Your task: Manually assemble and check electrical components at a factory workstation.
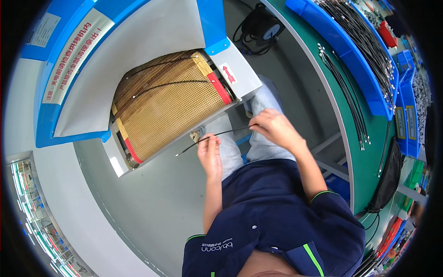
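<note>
A thin black cable (pixel 234 130) with a small light-coloured tip stretches between my hands in front of my lap. My left hand (pixel 211 154) has its fingers closed on it near the tipped end, which sticks out to the left. At the other end my right hand (pixel 276 130) pinches the cable and hides that end. Just beyond my hands is a tan mesh conveyor belt (pixel 170 104) with red and yellow edges. Two more black cables lie across the belt: a nearer cable (pixel 173 83) and a farther cable (pixel 161 62), partly in shadow at the machine's mouth.
The blue-and-white machine (pixel 214 23) rises over the belt. To my right, a green-topped bench (pixel 339 94) carries a row of black cables (pixel 346 99) and a blue bin (pixel 380 104) heaped with more. A black pouch (pixel 386 177) hangs by its edge. A coiled cord (pixel 263 30) lies behind.
</note>
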Motion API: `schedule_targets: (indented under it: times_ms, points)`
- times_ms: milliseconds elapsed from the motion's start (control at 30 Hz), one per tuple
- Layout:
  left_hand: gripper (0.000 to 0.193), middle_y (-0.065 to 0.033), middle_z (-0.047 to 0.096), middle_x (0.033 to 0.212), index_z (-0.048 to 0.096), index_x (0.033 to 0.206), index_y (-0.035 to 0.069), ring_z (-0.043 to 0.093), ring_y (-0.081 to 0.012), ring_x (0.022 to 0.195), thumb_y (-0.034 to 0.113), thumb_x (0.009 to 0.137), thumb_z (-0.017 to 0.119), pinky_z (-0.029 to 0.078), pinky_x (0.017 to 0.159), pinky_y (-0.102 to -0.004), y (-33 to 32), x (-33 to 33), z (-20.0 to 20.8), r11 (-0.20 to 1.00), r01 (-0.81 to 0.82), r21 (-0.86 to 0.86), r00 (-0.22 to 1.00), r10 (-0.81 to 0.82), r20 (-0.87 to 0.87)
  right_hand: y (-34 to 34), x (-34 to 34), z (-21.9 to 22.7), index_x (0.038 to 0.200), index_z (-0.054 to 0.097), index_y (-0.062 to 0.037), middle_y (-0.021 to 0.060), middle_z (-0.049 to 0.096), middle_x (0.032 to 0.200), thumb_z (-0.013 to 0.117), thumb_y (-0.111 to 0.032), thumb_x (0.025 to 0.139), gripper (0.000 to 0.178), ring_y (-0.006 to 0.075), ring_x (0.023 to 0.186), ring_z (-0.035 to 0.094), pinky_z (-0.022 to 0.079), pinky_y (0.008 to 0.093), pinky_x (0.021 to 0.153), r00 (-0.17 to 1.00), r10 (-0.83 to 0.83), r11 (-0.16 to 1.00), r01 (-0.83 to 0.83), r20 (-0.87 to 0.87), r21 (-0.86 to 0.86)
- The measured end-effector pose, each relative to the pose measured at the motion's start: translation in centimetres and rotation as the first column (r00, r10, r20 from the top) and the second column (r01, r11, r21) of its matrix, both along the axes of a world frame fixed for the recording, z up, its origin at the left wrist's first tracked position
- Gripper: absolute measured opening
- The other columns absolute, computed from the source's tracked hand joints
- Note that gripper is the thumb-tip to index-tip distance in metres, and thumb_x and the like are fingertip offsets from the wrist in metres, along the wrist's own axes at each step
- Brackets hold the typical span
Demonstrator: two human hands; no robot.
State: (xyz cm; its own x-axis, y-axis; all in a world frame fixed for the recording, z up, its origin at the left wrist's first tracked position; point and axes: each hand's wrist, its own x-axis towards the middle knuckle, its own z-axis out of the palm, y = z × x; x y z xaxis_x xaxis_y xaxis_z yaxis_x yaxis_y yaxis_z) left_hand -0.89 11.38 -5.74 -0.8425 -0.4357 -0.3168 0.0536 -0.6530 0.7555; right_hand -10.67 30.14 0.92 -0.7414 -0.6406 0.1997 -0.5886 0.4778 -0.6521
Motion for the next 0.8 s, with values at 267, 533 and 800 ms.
schedule_targets:
  times_ms: [267,533,800]
  points:
    - [0.012,-0.0052,0.059,0.086,0.058,0.098,-0.001,0.057,-0.0106,0.077,0.004,0.088,0.056,0.048,0.072,-0.0222,-2.2,0.3,-0.4,0.993,-0.115,-0.026,0.993,0.115,-0.003,1.5,-0.2,1.2,0.086,0.061,-0.0016,0.0096,0.061,0.084,0.063,-0.008,0.078,0.010,0.0257,0.079,0.061,0.049,0.0328,0.070,0.970,-0.047,0.995,0.066,0.238,-0.073]
    - [0.012,-0.0057,0.059,0.085,0.057,0.099,0.000,0.058,-0.0100,0.076,0.008,0.089,0.056,0.051,0.072,-0.0211,-2.6,0.7,-0.3,0.987,-0.150,-0.056,0.988,0.148,-0.034,1.3,-0.1,0.9,0.084,0.062,-0.0023,0.0076,0.060,0.081,0.065,-0.004,0.076,0.009,0.0239,0.075,0.061,0.050,0.0312,0.065,1.000,-0.015,0.981,0.013,-0.010,-0.191]
    - [0.011,-0.0054,0.059,0.091,0.058,0.098,-0.001,0.056,-0.0111,0.077,0.003,0.088,0.056,0.047,0.073,-0.0234,-2.7,0.8,0.0,0.989,-0.137,-0.059,0.990,0.134,-0.052,1.2,-0.1,0.9,0.081,0.062,-0.0019,0.0076,0.059,0.075,0.066,-0.003,0.073,0.009,0.0237,0.068,0.059,0.049,0.0315,0.060,0.998,-0.035,0.985,0.042,0.046,-0.165]
